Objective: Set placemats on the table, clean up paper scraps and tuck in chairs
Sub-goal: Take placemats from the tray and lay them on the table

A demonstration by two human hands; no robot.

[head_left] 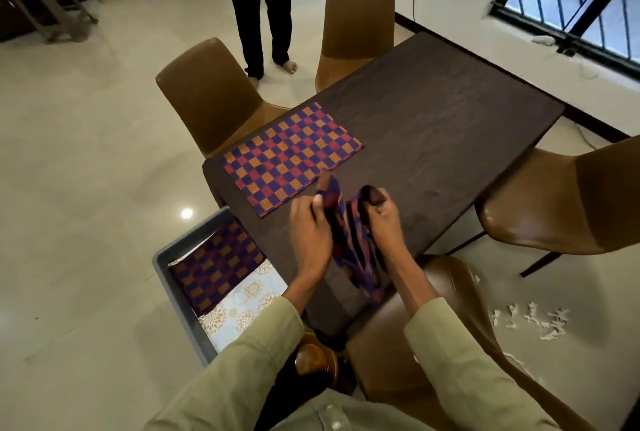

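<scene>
Dark table (433, 112) — four chairs, perhaps three checked placemats.

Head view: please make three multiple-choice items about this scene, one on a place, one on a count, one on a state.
1. Where do the paper scraps lie?
A. on the table
B. on the floor beside the near chair
C. in the bin

2. How many placemats lie flat on the table?
A. one
B. two
C. four

3. What are the hands doing?
A. resting open
B. pushing a chair
C. both gripping a bunched placemat

Answers:
1 B, the white scraps are on the tiles at lower right.
2 A, only the flat placemat is spread out.
3 C, the left hand and right hand hold the bunched placemat.
</scene>
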